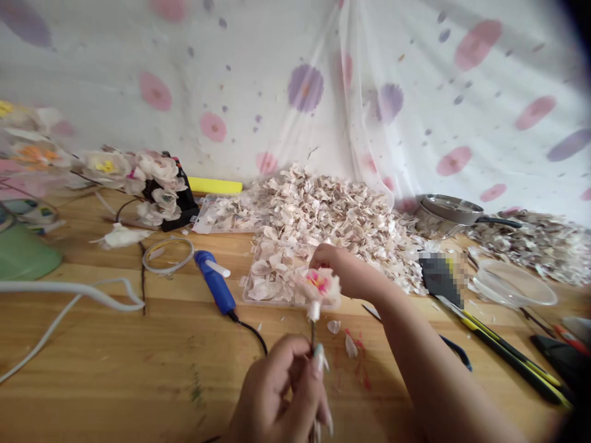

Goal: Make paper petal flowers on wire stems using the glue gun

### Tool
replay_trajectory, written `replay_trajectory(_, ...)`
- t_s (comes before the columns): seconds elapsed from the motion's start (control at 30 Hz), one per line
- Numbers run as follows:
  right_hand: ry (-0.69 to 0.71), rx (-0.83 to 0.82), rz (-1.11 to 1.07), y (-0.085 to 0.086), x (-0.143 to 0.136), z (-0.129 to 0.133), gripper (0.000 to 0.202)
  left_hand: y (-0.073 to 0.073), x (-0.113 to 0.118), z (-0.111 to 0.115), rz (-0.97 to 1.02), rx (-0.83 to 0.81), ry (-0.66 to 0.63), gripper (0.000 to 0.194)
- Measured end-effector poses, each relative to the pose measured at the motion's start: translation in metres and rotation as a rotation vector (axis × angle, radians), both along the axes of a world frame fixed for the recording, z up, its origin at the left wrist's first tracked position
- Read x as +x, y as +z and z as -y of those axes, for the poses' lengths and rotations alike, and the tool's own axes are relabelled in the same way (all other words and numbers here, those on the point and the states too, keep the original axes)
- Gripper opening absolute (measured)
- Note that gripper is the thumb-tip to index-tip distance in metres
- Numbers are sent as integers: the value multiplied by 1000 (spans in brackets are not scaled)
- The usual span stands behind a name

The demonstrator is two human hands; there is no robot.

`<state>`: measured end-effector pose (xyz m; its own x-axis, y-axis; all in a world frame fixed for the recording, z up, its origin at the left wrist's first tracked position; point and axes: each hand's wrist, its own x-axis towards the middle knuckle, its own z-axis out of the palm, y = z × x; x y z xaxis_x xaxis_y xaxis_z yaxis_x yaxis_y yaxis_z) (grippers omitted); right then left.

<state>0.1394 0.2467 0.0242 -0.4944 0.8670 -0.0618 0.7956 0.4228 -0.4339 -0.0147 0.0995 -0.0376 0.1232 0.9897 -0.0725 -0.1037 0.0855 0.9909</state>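
Note:
Near the bottom centre my left hand (pixel 289 391) pinches the thin stem of an artificial flower (pixel 317 286), held upright. The flower has pale petals, a pink and yellow centre and a white base. My right hand (pixel 330 258) reaches behind it, over the right side of a clear compartment box (pixel 268 277) of pale petals. Its fingertips are hidden, so what they hold does not show. A heap of dried petals (pixel 323 206) lies beyond the box. Loose petals (pixel 351 346) rest on the wooden table to the right of the stem.
A blue glue gun (pixel 215 283) with a black cord lies left of the box. Finished flowers (pixel 159 169), a white cable (pixel 69 289) and a green container (pixel 28 246) are at left. At right are a pan (pixel 450 210), a clear lid (pixel 514 283) and a black-yellow tool (pixel 512 357).

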Motion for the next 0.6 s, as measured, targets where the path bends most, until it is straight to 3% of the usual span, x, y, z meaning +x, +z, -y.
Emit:
replay_trajectory(0.13,-80,7,-71,8,3,2,7,11,-3,-24,95,-30,53,37)
replay_trajectory(0.23,-130,-18,-135,25,8,15,13,12,-2,-32,124,-73,84,40)
replay_trajectory(0.4,-163,-90,-300,51,6,47,16,14,-1,-31,178,-62,83,39)
replay_trajectory(0.6,-159,-33,-338,55,0,62,14,16,-1,-27,220,-31,48,37)
